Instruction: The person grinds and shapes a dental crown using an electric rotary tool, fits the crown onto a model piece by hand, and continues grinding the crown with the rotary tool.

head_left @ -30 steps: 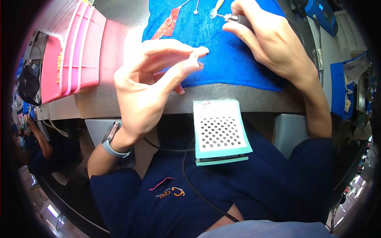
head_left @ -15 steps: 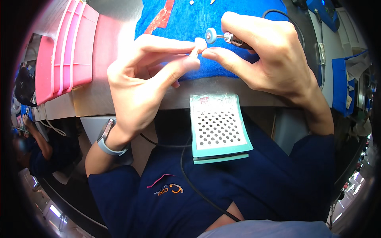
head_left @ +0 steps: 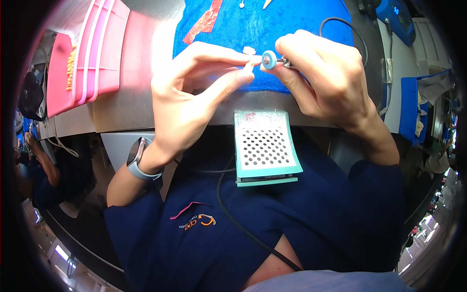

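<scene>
Between the thumb and fingertips of my left hand [head_left: 181, 97] is a small white dental piece [head_left: 249, 50], its knobbly top showing above the fingers and the rest partly hidden. My right hand [head_left: 328, 80] grips a rotary handpiece [head_left: 288, 63], whose body is mostly covered by the curled fingers. On its tip sits a light blue polishing wheel [head_left: 269, 60], just right of the white piece; I cannot tell whether they touch. Both hands are raised over a blue towel [head_left: 301, 19], near the bench's front edge.
A pink bin [head_left: 104, 58] stands at the left. On the towel lie a red strip [head_left: 203, 24] and small bits. A perforated, green-edged vent [head_left: 265, 146] juts out below my hands. At the right are a blue control box [head_left: 396, 22], a cable [head_left: 362, 36] and a blue tray [head_left: 409, 109].
The polishing wheel has dropped lower beside the white piece and turned its face more toward me. My right hand has come down slightly; my left hand appears farther right as the view shifts.
</scene>
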Demonstrator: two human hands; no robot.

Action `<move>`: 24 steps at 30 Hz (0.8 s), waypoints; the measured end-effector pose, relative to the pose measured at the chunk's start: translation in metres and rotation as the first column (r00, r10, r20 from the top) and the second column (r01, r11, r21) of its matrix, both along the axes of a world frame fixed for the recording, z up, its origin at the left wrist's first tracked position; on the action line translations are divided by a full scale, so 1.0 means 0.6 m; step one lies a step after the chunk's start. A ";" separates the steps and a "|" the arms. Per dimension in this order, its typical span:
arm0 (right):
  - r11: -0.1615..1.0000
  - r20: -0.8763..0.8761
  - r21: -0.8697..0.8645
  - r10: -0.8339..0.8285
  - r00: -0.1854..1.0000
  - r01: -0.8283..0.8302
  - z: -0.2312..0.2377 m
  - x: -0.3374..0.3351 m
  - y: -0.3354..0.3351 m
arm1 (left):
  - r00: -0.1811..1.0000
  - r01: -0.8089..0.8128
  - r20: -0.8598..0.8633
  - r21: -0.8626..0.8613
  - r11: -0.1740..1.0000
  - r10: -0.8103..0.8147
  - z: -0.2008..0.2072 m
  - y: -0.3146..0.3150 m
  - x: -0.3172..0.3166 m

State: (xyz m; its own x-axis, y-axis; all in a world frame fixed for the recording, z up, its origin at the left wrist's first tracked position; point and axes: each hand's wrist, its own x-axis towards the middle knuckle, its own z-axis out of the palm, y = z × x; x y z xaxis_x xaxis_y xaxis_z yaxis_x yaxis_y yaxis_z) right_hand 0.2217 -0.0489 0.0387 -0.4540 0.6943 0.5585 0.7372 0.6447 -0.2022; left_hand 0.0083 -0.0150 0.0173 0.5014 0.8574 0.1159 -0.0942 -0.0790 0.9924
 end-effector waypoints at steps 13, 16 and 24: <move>0.988 0.041 -0.134 -0.069 0.997 0.074 -0.008 -0.004 0.002 | 0.994 0.107 -0.025 0.120 0.987 -0.105 -0.020 0.015 -0.009; 0.988 0.051 -0.139 -0.068 0.996 0.075 -0.011 -0.003 0.002 | 0.994 0.108 -0.033 0.145 0.983 -0.104 -0.022 0.016 -0.009; 1.000 0.019 -0.015 -0.014 1.000 0.015 -0.004 -0.009 0.008 | 0.993 0.120 -0.028 0.123 0.985 -0.118 -0.022 0.016 -0.008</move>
